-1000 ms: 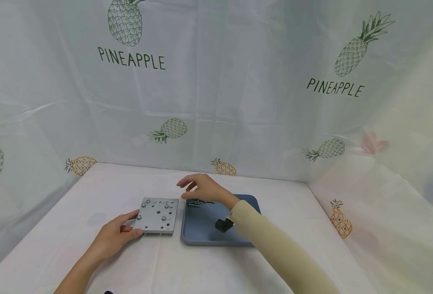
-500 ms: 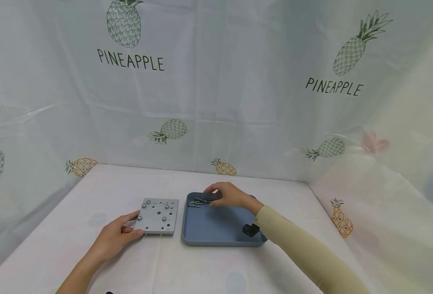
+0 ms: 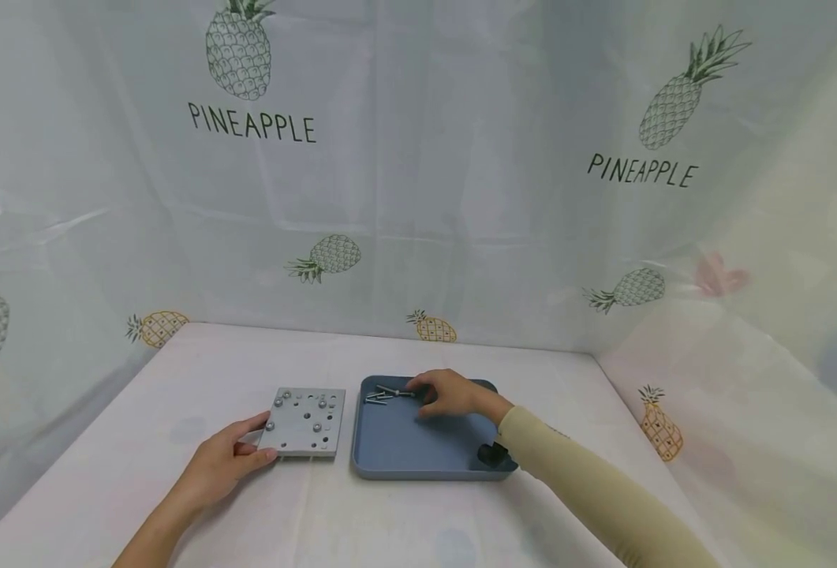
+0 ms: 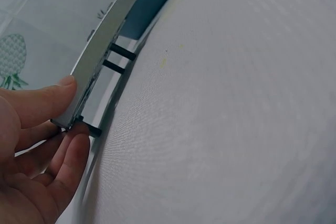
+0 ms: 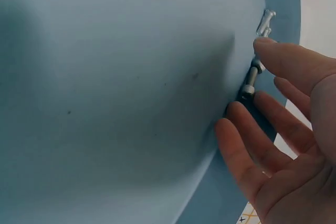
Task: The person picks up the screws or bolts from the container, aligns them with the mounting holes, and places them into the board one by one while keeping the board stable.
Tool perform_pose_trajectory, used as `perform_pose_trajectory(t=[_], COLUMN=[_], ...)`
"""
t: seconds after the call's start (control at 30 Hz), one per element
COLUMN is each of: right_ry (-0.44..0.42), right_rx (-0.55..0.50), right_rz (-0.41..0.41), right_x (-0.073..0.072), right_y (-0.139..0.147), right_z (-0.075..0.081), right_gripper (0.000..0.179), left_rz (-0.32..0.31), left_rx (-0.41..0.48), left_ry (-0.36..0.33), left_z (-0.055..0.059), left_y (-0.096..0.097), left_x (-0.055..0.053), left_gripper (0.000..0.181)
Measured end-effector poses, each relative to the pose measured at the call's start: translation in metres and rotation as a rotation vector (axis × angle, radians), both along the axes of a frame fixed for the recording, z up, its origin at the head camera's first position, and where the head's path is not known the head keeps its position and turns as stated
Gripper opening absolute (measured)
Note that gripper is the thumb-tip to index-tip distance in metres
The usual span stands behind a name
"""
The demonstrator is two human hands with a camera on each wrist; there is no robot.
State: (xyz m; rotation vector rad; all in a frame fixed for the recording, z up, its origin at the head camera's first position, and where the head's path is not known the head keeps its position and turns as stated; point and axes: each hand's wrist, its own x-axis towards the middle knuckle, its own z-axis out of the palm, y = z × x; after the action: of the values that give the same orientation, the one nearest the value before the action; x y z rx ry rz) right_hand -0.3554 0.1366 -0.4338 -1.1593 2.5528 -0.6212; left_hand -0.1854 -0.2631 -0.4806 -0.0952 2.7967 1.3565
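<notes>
My left hand [image 3: 219, 465] pinches the left edge of a square silver metal plate [image 3: 293, 430] drilled with holes, with several bolt heads seated in it. In the left wrist view the thumb [image 4: 47, 100] lies on the edge of the plate [image 4: 100, 51], fingers curl beneath, and dark bolt shanks [image 4: 123, 52] stick out from the underside. My right hand [image 3: 453, 394] is over the blue tray [image 3: 418, 475], thumb and fingers parted. In the right wrist view its fingertips are right beside a loose bolt [image 5: 252, 80], with nothing gripped between them.
Several loose bolts [image 3: 378, 397] lie in the tray's back left corner, a little left of the right hand. The tray stands just right of the plate on a white cloth-covered table [image 3: 361, 521]. A pineapple-print curtain [image 3: 461, 197] hangs behind.
My right hand has moved from above the gap between plate and tray, right and down into the tray by the bolts. The left hand keeps its hold on the plate.
</notes>
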Motion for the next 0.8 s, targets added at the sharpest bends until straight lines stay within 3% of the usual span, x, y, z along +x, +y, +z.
perform_pose_trajectory(t=[0.33,0.8], right_ry=[0.046,0.174], right_rx=[0.029,0.029], right_rz=[-0.027,-0.046], right_x=[0.001,0.005], right_y=[-0.008,-0.016], right_z=[-0.004,-0.009], right_gripper=[0.040,0.013], left_rz=[0.003,0.005], left_rx=[0.001,0.005], left_ry=[0.003,-0.003], left_z=[-0.001,0.000], left_y=[0.000,0.001], left_x=[0.001,0.000], left_gripper=[0.083,0.082])
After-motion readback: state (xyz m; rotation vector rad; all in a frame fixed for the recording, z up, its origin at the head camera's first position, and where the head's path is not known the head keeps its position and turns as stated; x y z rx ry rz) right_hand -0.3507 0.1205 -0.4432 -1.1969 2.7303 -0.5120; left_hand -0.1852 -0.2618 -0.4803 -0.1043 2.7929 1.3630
